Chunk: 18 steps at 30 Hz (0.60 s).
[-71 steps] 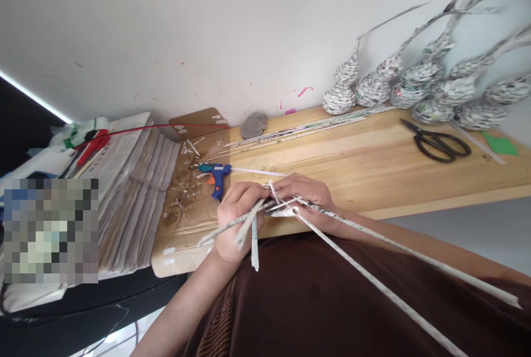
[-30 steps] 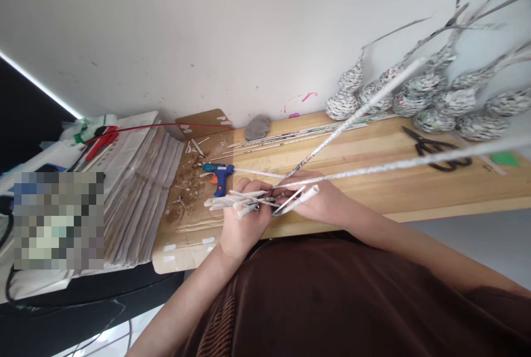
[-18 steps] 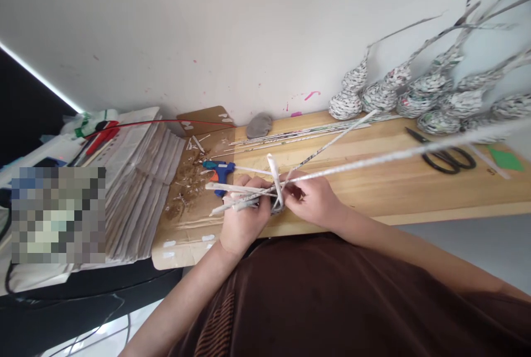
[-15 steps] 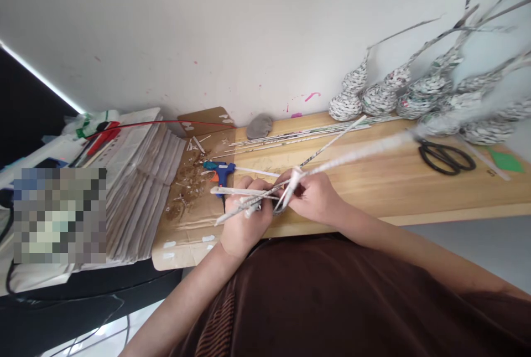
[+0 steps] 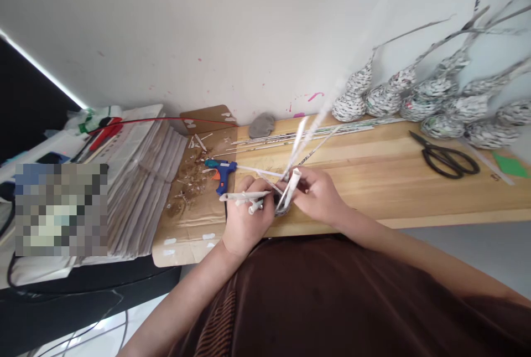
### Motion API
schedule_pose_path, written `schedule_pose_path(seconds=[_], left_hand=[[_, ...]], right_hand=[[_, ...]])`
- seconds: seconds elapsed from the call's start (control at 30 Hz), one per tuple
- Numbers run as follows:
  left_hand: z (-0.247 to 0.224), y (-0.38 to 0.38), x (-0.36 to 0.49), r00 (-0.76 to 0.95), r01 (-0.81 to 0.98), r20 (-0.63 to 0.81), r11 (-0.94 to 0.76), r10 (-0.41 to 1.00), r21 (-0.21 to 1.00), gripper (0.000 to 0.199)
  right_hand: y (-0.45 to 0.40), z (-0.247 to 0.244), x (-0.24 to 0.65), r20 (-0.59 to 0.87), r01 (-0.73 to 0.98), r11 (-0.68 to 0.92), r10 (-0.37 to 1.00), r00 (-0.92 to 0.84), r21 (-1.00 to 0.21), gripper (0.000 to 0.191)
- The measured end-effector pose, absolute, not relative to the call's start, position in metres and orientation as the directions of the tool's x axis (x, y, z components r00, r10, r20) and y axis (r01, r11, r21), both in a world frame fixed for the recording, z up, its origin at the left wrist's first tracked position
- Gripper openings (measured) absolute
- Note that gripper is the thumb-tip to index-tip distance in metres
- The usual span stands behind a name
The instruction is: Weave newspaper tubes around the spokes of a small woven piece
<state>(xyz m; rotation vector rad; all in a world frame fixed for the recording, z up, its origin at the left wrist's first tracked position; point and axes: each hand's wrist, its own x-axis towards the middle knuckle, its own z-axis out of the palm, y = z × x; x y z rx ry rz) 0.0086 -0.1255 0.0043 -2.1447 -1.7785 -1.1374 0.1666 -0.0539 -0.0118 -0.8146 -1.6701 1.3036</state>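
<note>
Between my hands is a small woven piece of rolled newspaper tubes, with tube ends sticking out in several directions. My left hand is closed around its left side; a pale paper tube lies across the knuckles. On the other side, my right hand pinches paper tubes at the rim, beside a thick white tube end. One long tube rises from the fingers, blurred by motion. The inside of the weave is mostly hidden by my fingers.
A blue glue gun lies on cardboard with paper scraps. Loose paper tubes and a grey stone-like lump lie by the wall. Black scissors and woven gourd shapes are right, stacked newspapers left.
The long tube has swung from pointing right to pointing up and away, toward the wall. Tube ends over my left hand have shifted. Both hands keep hold in nearly the same place.
</note>
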Motion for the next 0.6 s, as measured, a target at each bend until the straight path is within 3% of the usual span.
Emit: schedule_pose_path(seconds=[0.1, 0.27, 0.43, 0.6], left_hand=[[0.005, -0.126, 0.008, 0.03, 0.89, 0.615, -0.302, 0.788, 0.343, 0.018], [0.003, -0.127, 0.009, 0.018, 0.89, 0.581, -0.278, 0.813, 0.361, 0.017], [-0.001, -0.13, 0.008, 0.063, 0.929, 0.592, -0.264, 0.803, 0.259, 0.015], [-0.004, -0.13, 0.005, 0.119, 0.943, 0.556, -0.268, 0.823, 0.196, 0.011]], right_hand=[[-0.061, -0.017, 0.168, 0.255, 0.039, 0.295, 0.879, -0.403, -0.955, 0.022], [-0.062, -0.028, 0.169, 0.185, -0.028, 0.187, 0.921, -0.342, -0.982, 0.022], [-0.068, -0.036, 0.168, 0.241, -0.169, 0.193, 0.909, -0.339, -0.967, 0.017], [-0.079, -0.035, 0.17, 0.262, -0.202, 0.202, 0.904, -0.338, -0.958, 0.021]])
